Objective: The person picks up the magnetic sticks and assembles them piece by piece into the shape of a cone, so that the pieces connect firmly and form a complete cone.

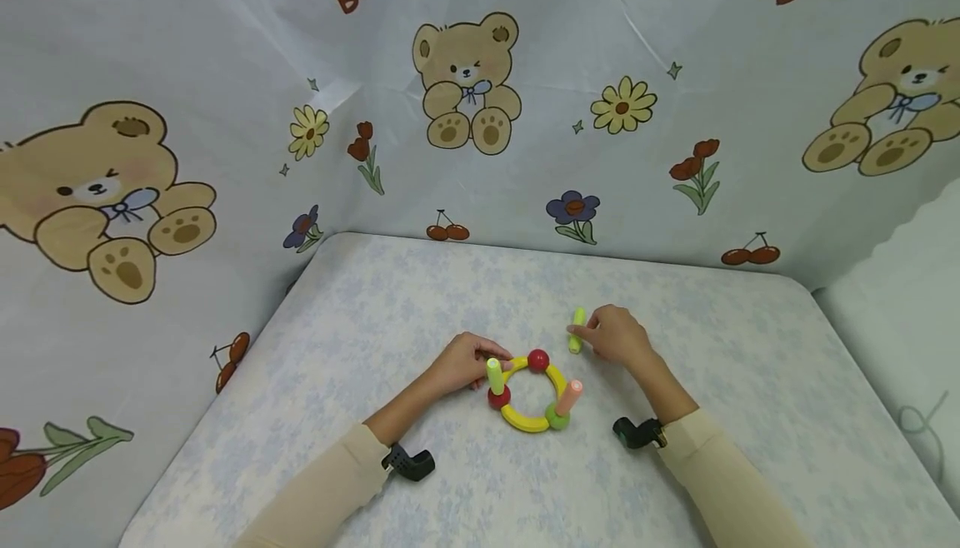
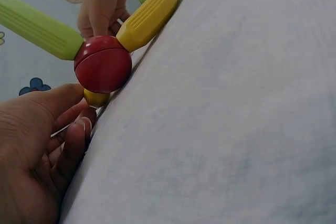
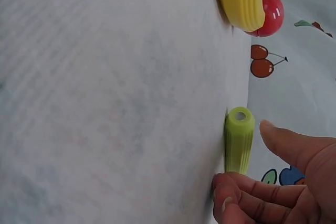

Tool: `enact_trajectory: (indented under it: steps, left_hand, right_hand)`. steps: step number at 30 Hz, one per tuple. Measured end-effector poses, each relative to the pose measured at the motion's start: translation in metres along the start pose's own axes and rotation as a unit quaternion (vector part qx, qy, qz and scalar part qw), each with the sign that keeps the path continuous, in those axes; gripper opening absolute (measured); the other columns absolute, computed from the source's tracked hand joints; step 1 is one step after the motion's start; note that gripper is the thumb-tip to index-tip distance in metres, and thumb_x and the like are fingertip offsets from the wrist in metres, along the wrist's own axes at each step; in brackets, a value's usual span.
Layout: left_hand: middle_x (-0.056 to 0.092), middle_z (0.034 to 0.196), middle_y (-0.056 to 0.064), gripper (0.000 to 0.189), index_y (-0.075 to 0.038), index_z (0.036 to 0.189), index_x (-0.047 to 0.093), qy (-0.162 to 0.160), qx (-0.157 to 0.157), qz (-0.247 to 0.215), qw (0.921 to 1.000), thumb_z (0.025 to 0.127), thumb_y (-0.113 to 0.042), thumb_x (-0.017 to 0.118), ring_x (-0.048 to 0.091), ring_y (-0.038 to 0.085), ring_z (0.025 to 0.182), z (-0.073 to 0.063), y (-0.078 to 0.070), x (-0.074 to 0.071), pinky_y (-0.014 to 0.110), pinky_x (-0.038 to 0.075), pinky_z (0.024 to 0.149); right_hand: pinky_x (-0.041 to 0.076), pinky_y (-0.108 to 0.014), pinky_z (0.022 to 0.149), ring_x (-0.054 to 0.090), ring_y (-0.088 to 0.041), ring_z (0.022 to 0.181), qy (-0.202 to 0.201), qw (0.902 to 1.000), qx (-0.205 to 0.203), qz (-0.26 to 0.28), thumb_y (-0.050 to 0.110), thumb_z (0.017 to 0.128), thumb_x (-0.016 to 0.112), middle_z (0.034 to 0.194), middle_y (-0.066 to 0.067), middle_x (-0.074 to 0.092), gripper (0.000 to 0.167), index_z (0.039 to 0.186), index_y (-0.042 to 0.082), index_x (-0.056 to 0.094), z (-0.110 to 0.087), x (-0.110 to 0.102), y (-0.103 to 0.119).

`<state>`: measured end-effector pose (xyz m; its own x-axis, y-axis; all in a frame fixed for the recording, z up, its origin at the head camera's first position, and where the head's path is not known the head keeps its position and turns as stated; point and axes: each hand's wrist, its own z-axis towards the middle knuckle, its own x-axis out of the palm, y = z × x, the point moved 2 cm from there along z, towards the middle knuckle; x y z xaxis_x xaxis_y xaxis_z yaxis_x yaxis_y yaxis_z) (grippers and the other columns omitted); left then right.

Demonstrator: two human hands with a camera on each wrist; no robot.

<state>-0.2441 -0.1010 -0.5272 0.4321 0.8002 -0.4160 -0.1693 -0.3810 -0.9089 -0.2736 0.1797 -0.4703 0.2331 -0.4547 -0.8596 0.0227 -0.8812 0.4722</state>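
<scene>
A ring of yellow curved bars point(image 1: 524, 424) lies on the table, joined by a red ball point(image 1: 537, 360) at the back, another red ball point(image 2: 103, 64) at the left and a green ball point(image 1: 557, 417) at the front right. A light green stick point(image 1: 495, 376) rises from the left red ball, a salmon stick point(image 1: 569, 398) from the green one. My left hand point(image 1: 459, 363) pinches the yellow bar behind the left red ball between thumb and fingers. Beyond the ring, my right hand point(image 1: 618, 336) is at a loose light green stick point(image 3: 239, 142) lying down; its fingers touch it, while the thumb stands slightly off.
The table point(image 1: 420, 481) has a pale blue patterned cover. Behind and to the left hangs a white cloth point(image 1: 262, 156) printed with bears and flowers. A black wrist camera point(image 1: 411, 463) sits on the left wrist, another camera point(image 1: 637, 432) on the right.
</scene>
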Motion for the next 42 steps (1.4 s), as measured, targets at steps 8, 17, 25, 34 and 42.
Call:
enact_trajectory:
  steps: [8,17,25,34,42]
  left_hand:
    - [0.073,0.074,-0.002,0.015,-0.019,0.105,0.081,-0.007,-0.005,0.0,1.0,0.092,-0.026,0.078,0.051,0.015,0.042,0.001,0.001,0.0,0.025,0.044,0.041]
    - [0.073,0.074,-0.002,0.015,-0.02,0.105,0.081,0.0,-0.002,-0.001,1.0,0.092,-0.027,0.078,0.051,0.014,0.042,0.001,0.002,0.002,0.026,0.044,0.041]
    - [0.072,0.072,-0.001,0.015,-0.021,0.104,0.081,-0.003,-0.002,0.002,1.0,0.092,-0.029,0.078,0.051,0.015,0.042,0.003,0.003,0.002,0.026,0.044,0.041]
    - [0.071,0.07,-0.001,0.015,-0.02,0.104,0.081,-0.002,0.003,0.004,1.0,0.092,-0.028,0.078,0.051,0.015,0.043,0.004,0.001,0.001,0.026,0.044,0.041]
    - [0.072,0.071,-0.002,0.015,-0.018,0.105,0.081,-0.002,0.005,0.003,1.0,0.092,-0.026,0.078,0.052,0.015,0.042,0.0,0.003,0.002,0.026,0.045,0.041]
  right_hand:
    - [0.037,-0.026,0.047,0.048,-0.015,0.05,0.013,0.9995,-0.008,0.026,0.026,0.093,0.072,0.058,-0.002,0.054,0.032,0.069,0.008,0.06,0.008,0.004,0.0]
    - [0.038,-0.025,0.048,0.049,-0.013,0.048,0.013,0.9972,-0.022,0.07,0.021,0.092,0.069,0.055,-0.001,0.056,0.029,0.068,0.007,0.062,-0.002,0.005,-0.004]
    - [0.054,-0.03,0.055,0.067,-0.02,0.06,-0.003,0.9862,-0.054,0.156,0.02,0.095,0.071,0.079,-0.008,0.071,0.024,0.102,-0.003,0.065,-0.013,0.004,0.008]
    - [0.055,-0.033,0.06,0.07,-0.032,0.071,-0.026,0.9716,-0.123,0.201,0.018,0.093,0.074,0.087,-0.007,0.075,0.022,0.106,0.003,0.065,-0.021,0.0,0.016]
    - [0.056,-0.029,0.064,0.07,-0.028,0.074,-0.014,0.9545,-0.208,0.213,0.015,0.092,0.077,0.092,-0.009,0.074,0.015,0.102,0.006,0.07,-0.025,0.004,0.021]
